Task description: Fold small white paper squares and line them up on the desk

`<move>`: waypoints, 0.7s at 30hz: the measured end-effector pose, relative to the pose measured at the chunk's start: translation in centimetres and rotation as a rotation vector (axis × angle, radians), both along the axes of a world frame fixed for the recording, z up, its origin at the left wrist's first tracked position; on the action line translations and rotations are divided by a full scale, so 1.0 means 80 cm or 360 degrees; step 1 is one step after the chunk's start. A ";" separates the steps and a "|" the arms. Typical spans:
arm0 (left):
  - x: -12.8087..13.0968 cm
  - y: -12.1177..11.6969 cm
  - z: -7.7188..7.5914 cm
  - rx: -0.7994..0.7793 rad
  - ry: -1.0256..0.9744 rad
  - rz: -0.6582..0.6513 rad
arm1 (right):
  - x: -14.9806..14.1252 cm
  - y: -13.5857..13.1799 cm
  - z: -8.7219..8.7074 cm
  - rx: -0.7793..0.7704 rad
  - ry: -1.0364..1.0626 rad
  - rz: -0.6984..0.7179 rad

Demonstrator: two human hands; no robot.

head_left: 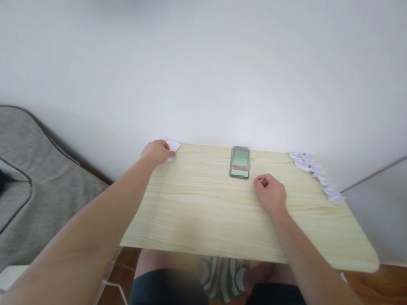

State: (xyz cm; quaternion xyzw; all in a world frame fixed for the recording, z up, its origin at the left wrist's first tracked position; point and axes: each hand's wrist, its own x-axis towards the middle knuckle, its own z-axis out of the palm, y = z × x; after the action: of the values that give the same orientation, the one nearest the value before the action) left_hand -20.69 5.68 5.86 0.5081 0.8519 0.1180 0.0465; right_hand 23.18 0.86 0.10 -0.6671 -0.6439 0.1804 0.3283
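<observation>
The left hand (157, 151) is at the far left corner of the table (197, 219), fingers bent over white paper (174, 145) and touching it; whether they pinch it cannot be told. The paper lies under and just right of those fingertips, well apart from the right hand (272, 194). That hand is loosely closed on the right half of the table, thumb and forefinger tips close together; anything between them is too small to make out. Just left of it and slightly farther lies a phone (240, 162), its screen blurred. Folded white papers (301, 161) form a row along the far right edge. A white wall (211, 67) stands behind; grey fabric (56, 191) spreads at left.
</observation>
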 end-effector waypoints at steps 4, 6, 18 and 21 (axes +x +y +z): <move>0.005 0.003 0.000 -0.0028 0.0070 0.0014 | -0.001 -0.001 0.002 -0.0003 0.0017 0.0005; 0.006 0.005 0.001 -0.0041 0.0090 0.0011 | -0.002 -0.002 0.004 0.0007 0.0021 0.0010; -0.016 0.011 0.007 -0.0135 0.0056 -0.0032 | -0.001 -0.001 0.001 -0.0021 0.0027 -0.0002; -0.021 0.012 0.006 -0.0138 0.0046 -0.0061 | 0.001 0.000 -0.001 -0.0017 0.0024 -0.0005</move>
State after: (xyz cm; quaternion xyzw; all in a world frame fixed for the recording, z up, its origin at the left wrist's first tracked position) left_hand -22.35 6.67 6.32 0.5235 0.8469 0.0728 0.0583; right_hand 23.26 0.84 0.03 -0.6685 -0.6394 0.1885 0.3298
